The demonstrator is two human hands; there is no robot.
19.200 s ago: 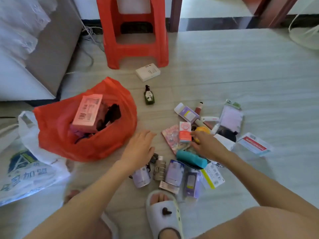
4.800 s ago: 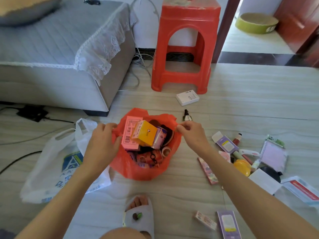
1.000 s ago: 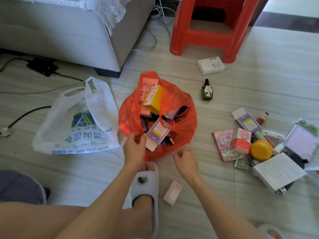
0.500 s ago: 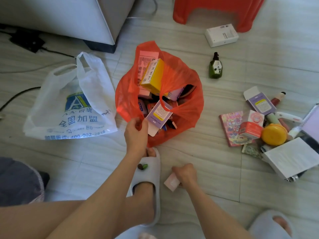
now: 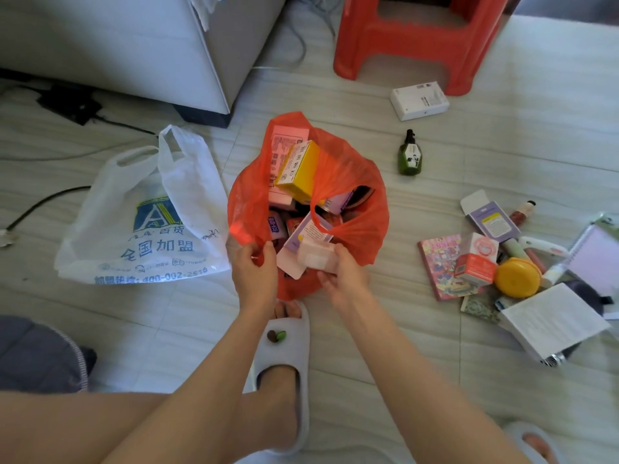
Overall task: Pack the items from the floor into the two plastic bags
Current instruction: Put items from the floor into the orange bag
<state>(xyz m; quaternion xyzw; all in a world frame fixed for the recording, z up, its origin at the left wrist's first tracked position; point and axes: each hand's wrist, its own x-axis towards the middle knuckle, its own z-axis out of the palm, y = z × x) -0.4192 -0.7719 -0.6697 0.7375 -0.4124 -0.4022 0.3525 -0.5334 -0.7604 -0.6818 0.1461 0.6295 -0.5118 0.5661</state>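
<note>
The right hand (image 5: pixel 341 272) has come up off the floor with the pink box (image 5: pixel 316 257) — now held at the red bag's (image 5: pixel 355 182) near rim, fingers curled round it. The left hand (image 5: pixel 254 269) pinches the bag's rim between thumb and fingers. The bag is crammed with boxes. The white bag (image 5: pixel 140 222) lies flat to its left — more items sit in a pile (image 5: pixel 495 259) to the right.

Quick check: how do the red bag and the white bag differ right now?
The red bag stands open, crammed with boxes; the white bag lies flat and looks empty. The left hand pinches the red bag's rim; nothing touches the white bag. The white bag is printed; the red is plain. Both are handled plastic bags on the floor.
</note>
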